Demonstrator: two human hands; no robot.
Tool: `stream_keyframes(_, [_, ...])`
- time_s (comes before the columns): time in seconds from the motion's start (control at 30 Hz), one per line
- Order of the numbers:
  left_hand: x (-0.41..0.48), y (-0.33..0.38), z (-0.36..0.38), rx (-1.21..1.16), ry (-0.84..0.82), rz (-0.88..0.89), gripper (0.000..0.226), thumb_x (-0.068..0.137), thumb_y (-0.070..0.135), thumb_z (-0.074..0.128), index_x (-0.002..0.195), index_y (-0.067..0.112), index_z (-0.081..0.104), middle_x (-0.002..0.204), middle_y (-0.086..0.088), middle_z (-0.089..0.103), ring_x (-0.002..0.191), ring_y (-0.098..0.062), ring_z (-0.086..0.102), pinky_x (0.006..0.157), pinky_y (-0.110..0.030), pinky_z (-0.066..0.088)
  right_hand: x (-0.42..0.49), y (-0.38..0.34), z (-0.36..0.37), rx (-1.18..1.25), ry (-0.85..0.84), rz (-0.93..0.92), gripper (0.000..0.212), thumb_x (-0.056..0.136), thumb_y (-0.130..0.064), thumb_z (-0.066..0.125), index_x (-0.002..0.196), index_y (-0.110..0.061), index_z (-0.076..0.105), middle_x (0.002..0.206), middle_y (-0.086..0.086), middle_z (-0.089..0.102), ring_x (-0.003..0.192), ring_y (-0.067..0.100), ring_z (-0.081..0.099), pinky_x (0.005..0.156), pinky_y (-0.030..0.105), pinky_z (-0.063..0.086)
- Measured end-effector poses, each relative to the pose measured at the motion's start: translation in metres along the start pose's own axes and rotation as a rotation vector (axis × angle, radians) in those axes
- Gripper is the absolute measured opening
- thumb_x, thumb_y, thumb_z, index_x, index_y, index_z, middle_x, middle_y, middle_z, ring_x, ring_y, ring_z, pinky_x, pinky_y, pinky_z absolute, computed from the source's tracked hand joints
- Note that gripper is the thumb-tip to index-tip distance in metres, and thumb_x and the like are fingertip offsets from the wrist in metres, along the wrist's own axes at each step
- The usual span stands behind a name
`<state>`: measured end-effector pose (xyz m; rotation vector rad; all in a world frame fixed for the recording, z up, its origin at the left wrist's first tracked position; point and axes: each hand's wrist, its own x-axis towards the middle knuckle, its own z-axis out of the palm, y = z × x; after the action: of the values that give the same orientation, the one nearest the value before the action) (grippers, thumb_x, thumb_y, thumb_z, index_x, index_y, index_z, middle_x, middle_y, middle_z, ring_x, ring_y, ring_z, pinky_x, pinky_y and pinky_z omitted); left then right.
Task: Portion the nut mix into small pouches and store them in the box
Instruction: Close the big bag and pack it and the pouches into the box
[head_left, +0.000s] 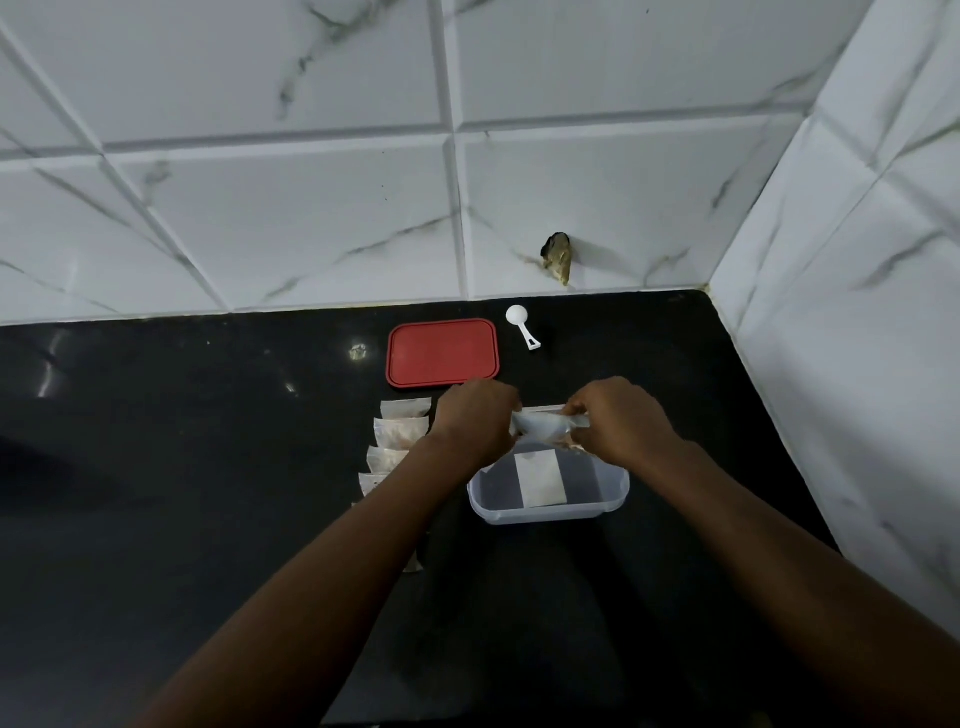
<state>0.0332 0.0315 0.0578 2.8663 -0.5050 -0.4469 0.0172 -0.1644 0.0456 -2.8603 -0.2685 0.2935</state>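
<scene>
A clear plastic box (615, 491) stands on the black counter with one flat pouch (540, 478) lying inside it. Above its far rim, my left hand (475, 415) and my right hand (621, 421) pinch the two ends of a small clear pouch (543, 427) held between them. Several filled pouches (400, 434) lie in a row left of the box, partly hidden by my left forearm. The box's red lid (442, 353) lies flat behind my hands. A white scoop (522, 325) rests near the wall.
The black counter (182, 441) runs left and toward me. White marble tile walls close the back and the right side, meeting in a corner at the back right. A dark broken spot (558, 257) marks the back wall above the scoop.
</scene>
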Motion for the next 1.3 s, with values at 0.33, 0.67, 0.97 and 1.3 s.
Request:
stream_keyframes(0.33, [-0.012,-0.014,0.028,0.264,0.074,0.019,0.037,0.092,0.043,0.073,0.127,0.033,0.067,0.142,-0.001,0.043,0.134,-0.023,0.041,0.111,-0.045,0.037,-0.017,-0.014,0.026,-0.371,0.151,0.037,0.025,0.089,-0.043,0.070,0.112,-0.032,0.070,0.102,-0.007,0.069,0.106,0.016,0.051,0.094,0.038,0.035])
stream_keyframes(0.67, [-0.010,-0.012,0.029,0.265,0.083,0.159,0.032,0.097,0.044,0.065,0.122,0.025,0.067,0.124,0.001,0.062,0.121,-0.020,0.056,0.103,-0.038,0.038,-0.021,-0.012,0.028,-0.227,0.149,-0.074,0.035,0.087,-0.034,0.076,0.119,-0.023,0.068,0.118,-0.001,0.063,0.107,0.014,0.058,0.093,0.031,0.047])
stream_keyframes(0.97, [-0.002,0.003,0.032,0.544,-0.062,0.171,0.021,0.099,0.036,0.063,0.108,0.019,0.069,0.110,-0.005,0.070,0.112,-0.024,0.062,0.109,-0.046,0.034,-0.006,-0.013,0.022,-0.266,-0.208,-0.013,0.046,0.092,-0.023,0.071,0.135,-0.017,0.055,0.135,0.005,0.055,0.122,0.021,0.057,0.103,0.036,0.049])
stream_keyframes(1.3, [0.007,0.004,0.049,0.499,-0.083,0.014,0.025,0.100,0.033,0.064,0.118,0.015,0.066,0.112,-0.006,0.071,0.112,-0.025,0.064,0.107,-0.047,0.042,-0.001,-0.022,0.032,-0.227,-0.179,0.078,0.043,0.099,-0.034,0.062,0.134,-0.012,0.053,0.129,0.009,0.061,0.116,0.022,0.061,0.098,0.036,0.050])
